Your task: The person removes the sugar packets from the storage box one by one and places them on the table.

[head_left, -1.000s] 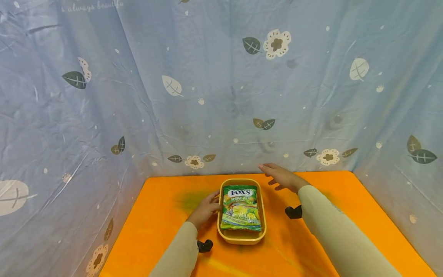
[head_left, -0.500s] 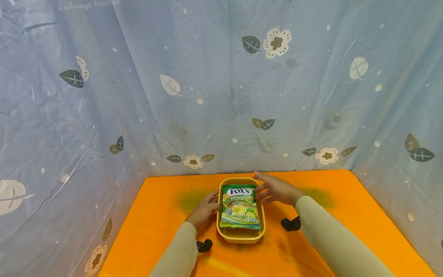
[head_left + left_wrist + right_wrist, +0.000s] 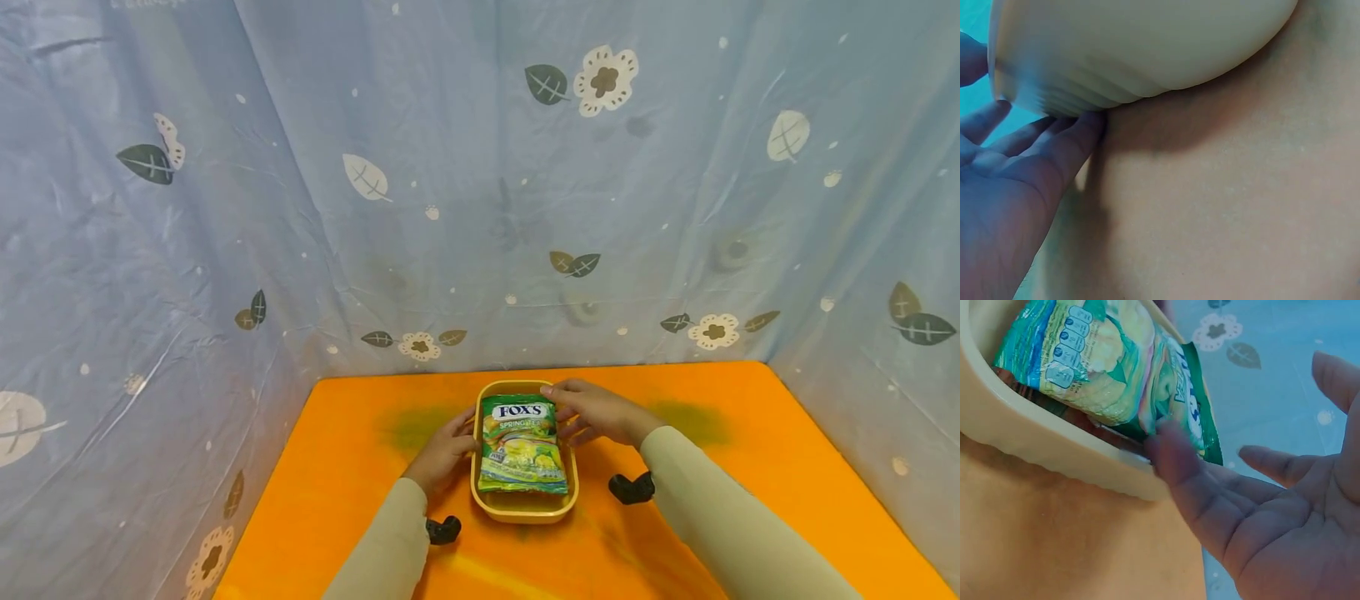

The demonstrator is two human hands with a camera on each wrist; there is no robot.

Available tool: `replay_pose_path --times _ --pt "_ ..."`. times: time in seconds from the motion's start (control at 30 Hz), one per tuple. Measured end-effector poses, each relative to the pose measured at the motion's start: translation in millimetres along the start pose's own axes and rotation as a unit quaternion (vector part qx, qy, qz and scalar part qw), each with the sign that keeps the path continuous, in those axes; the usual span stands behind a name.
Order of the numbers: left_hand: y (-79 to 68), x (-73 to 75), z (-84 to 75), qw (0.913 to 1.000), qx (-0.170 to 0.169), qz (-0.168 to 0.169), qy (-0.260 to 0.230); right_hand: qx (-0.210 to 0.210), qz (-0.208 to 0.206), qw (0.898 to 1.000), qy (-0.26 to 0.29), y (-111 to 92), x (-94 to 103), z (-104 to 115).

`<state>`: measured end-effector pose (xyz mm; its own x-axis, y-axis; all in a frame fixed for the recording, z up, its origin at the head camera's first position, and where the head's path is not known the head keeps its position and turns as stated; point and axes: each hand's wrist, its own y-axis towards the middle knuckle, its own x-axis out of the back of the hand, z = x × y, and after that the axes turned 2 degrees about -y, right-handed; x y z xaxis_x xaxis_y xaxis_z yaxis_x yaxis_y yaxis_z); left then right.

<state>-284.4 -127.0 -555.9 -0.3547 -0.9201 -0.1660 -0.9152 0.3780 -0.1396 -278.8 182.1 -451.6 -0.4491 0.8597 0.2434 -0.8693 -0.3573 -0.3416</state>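
Note:
A green Fox's Spring Tea candy bag [image 3: 521, 446] lies face up in a yellow rectangular tray [image 3: 525, 512]. My left hand [image 3: 442, 458] grips the tray's left side; in the left wrist view its fingers [image 3: 1066, 140] lie against the ribbed outer wall, with a digit at the rim. My right hand [image 3: 600, 412] is at the tray's upper right side, fingers spread and holding nothing. One blurred fingertip [image 3: 1175, 453] overlaps the rim beside the bag in the right wrist view. Under the bag, a reddish-brown strip [image 3: 1075, 419] shows.
The tray stands on an orange-covered table [image 3: 360, 500] near its back edge. A pale blue curtain [image 3: 450, 275] with leaf and flower prints hangs behind and on both sides. Each wrist wears a black mount [image 3: 632, 488].
My right hand has moved left and down from beside the tray to its right rim. The left hand keeps its place at the tray, and the bag lies as before.

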Motion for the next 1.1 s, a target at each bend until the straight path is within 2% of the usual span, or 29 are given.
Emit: replay_pose_path --times 0.23,0.43,0.53,0.6,0.77,0.83,1.1 --pt "-2.9 2.5 0.9 0.9999 -0.002 0.008 -0.007 0.015 -0.011 0.999 -0.033 4 -16.7 -5" --pt "-4.5 4.6 0.8 0.9999 0.001 0.013 -0.010 0.073 -0.028 0.996 -0.047 3 -39.6 -8" --pt "-5.0 6.4 2.0 0.9997 -0.003 0.020 -0.013 0.092 -0.046 0.994 -0.026 3 -50.5 -10" --pt "-5.4 7.2 2.8 0.9997 -0.002 0.022 -0.014 0.093 -0.056 0.994 0.001 3 -56.0 -12" --pt "-6.6 8.0 4.3 0.9997 -0.002 0.021 -0.015 0.057 -0.103 0.991 0.063 2 -65.7 -18" --pt "-6.8 8.3 5.1 0.9996 -0.003 0.022 -0.018 0.050 -0.112 0.990 0.069 2 -68.0 -21" --pt "-5.0 9.8 6.8 0.9991 0.001 0.023 -0.034 0.065 -0.126 0.988 0.068 4 -70.5 -30"
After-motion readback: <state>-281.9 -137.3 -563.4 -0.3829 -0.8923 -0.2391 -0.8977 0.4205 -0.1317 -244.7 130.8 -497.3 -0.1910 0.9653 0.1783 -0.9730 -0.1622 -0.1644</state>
